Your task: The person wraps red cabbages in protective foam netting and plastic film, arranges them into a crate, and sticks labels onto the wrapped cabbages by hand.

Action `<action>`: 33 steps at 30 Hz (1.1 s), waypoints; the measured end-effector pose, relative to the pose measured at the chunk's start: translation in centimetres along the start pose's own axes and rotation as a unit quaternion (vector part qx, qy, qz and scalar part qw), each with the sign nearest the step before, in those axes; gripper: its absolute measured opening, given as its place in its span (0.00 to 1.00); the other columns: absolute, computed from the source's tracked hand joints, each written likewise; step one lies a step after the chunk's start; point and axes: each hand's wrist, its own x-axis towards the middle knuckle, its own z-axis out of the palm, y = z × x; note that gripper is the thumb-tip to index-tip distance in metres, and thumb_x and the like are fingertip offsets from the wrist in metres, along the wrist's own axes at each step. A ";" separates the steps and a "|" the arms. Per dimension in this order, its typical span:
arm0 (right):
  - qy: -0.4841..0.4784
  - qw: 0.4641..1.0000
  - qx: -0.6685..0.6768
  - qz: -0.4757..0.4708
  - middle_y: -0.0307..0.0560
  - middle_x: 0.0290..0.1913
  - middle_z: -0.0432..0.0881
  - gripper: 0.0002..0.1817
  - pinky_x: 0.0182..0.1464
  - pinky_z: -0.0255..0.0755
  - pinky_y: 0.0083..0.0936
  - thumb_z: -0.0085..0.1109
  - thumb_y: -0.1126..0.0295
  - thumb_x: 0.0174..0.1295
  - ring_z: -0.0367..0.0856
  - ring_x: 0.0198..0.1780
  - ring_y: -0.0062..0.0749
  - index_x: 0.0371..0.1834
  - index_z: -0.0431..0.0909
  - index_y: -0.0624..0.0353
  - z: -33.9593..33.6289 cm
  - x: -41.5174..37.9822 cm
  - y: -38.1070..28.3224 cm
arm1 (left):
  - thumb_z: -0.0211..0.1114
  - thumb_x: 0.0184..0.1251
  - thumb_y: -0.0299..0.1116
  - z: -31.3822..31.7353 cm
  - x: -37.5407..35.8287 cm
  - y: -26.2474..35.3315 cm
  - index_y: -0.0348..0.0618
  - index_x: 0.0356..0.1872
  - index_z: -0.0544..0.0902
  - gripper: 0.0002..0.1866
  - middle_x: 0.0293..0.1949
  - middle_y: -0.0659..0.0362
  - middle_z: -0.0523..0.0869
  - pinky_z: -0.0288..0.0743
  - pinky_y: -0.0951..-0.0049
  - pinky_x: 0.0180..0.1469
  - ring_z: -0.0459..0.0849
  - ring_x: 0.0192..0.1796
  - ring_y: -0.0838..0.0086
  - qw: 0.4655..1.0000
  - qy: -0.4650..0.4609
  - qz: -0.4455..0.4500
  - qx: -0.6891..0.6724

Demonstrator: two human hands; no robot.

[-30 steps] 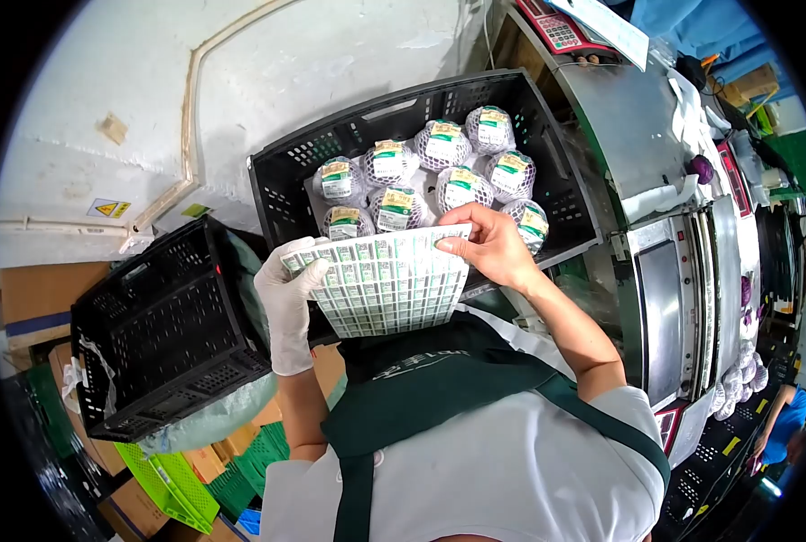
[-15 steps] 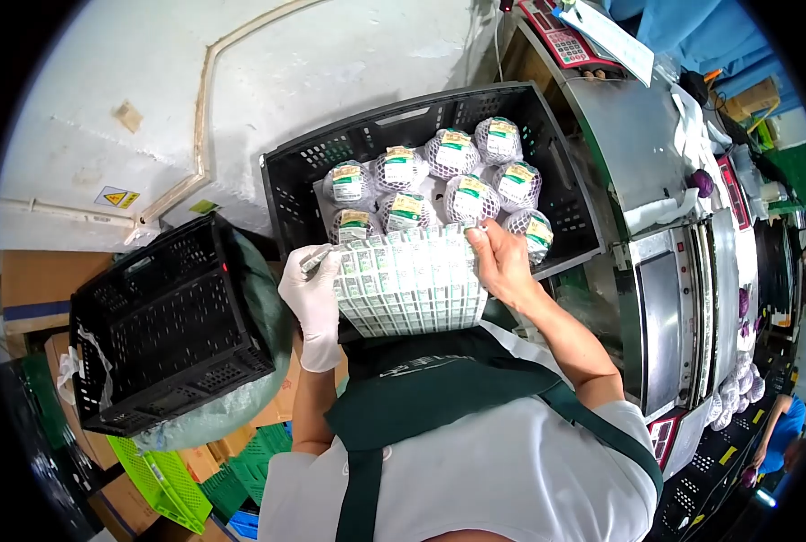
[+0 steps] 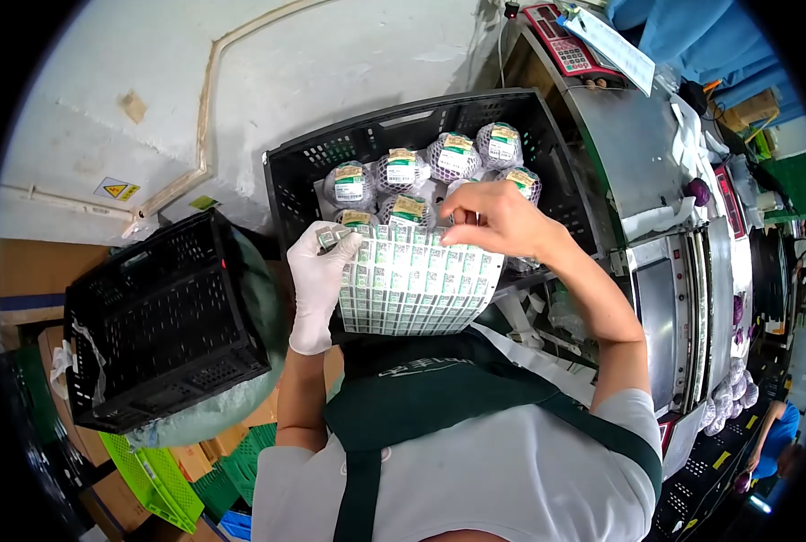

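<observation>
My left hand (image 3: 315,285), in a white glove, grips the upper left corner of a sheet of labels (image 3: 421,285) between thumb and fingers. Small green-and-white printed labels run in rows across the sheet, and its corner curls over at the glove. My bare right hand (image 3: 498,219) hovers at the sheet's top edge, fingers bent, thumb and forefinger apart. Beyond the sheet, a black crate (image 3: 403,117) contains several round purple items in white foam nets (image 3: 349,185), each bearing a green, gold and white label. My right hand hides some of them.
An empty-looking black crate (image 3: 163,330) stands tilted at my left above a bright green crate (image 3: 154,479). To the right are a steel machine (image 3: 660,316) and a red scale (image 3: 561,41) with a clipboard (image 3: 609,47). A person in blue (image 3: 776,440) is at far right.
My right hand has let go of the sheet's right top edge and lifted, turning over the crate. The sheet has shifted slightly right, still in my left hand.
</observation>
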 end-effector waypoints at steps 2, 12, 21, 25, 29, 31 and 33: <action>0.012 0.998 -0.041 -0.047 0.45 0.19 0.73 0.18 0.24 0.68 0.29 0.63 0.57 0.53 0.75 0.22 0.36 0.25 0.74 0.63 0.9 0.4 0.7 | 0.67 0.55 0.23 0.1 0.0 0.0 0.36 0.31 0.78 0.06 0.26 0.64 0.80 0.70 0.83 0.32 0.75 0.28 0.85 1.000 0.001 -0.006 -0.008; 0.066 0.971 0.204 0.109 0.36 0.24 0.78 0.08 0.23 0.64 0.15 0.64 0.69 0.55 0.71 0.22 0.15 0.26 0.79 0.62 3.0 -0.5 1.1 | 0.66 0.55 0.25 -2.1 -0.3 1.1 0.35 0.31 0.79 0.05 0.25 0.65 0.80 0.69 0.84 0.31 0.74 0.27 0.85 0.990 0.028 -0.078 0.113; 0.180 0.746 0.375 0.520 0.36 0.22 0.77 0.08 0.13 0.48 0.12 0.65 0.67 0.54 0.62 0.15 0.13 0.31 0.81 0.60 9.6 -2.3 14.5 | 0.58 0.61 0.24 -17.3 -4.4 -0.7 0.36 0.34 0.79 0.03 0.28 0.65 0.80 0.70 0.82 0.36 0.76 0.30 0.83 0.965 0.257 -0.045 0.016; 0.183 0.738 0.368 0.535 0.42 0.25 0.81 0.09 0.15 0.61 0.20 0.69 0.73 0.47 0.73 0.20 0.21 0.31 0.82 0.64 15.2 -1.4 17.1 | 0.60 0.62 0.28 -19.4 -6.1 -1.6 0.38 0.34 0.79 0.04 0.32 0.61 0.83 0.74 0.80 0.35 0.79 0.30 0.80 0.961 0.269 -0.034 -0.048; 0.211 0.803 0.232 0.506 0.40 0.22 0.80 0.09 0.20 0.67 0.20 0.70 0.68 0.47 0.74 0.19 0.22 0.26 0.82 0.62 18.7 -1.2 19.6 | 0.61 0.62 0.27 -20.0 -6.7 -2.3 0.38 0.34 0.79 0.04 0.33 0.60 0.84 0.75 0.79 0.36 0.80 0.31 0.80 0.960 0.270 -0.027 -0.062; 0.194 0.841 0.106 0.494 0.40 0.21 0.80 0.10 0.23 0.70 0.23 0.71 0.66 0.45 0.75 0.19 0.23 0.23 0.82 0.62 18.5 -1.4 19.6 | 0.61 0.62 0.28 -20.3 -6.9 -2.8 0.38 0.34 0.80 0.04 0.33 0.60 0.84 0.75 0.79 0.36 0.80 0.31 0.79 0.959 0.270 -0.018 -0.086; 0.125 0.850 -0.031 0.511 0.41 0.20 0.80 0.12 0.28 0.71 0.24 0.71 0.63 0.43 0.75 0.21 0.23 0.19 0.82 0.62 16.7 -1.2 18.2 | 0.61 0.62 0.27 -20.6 -7.2 -2.8 0.38 0.34 0.80 0.04 0.33 0.60 0.84 0.75 0.79 0.37 0.80 0.32 0.79 0.958 0.270 -0.018 -0.092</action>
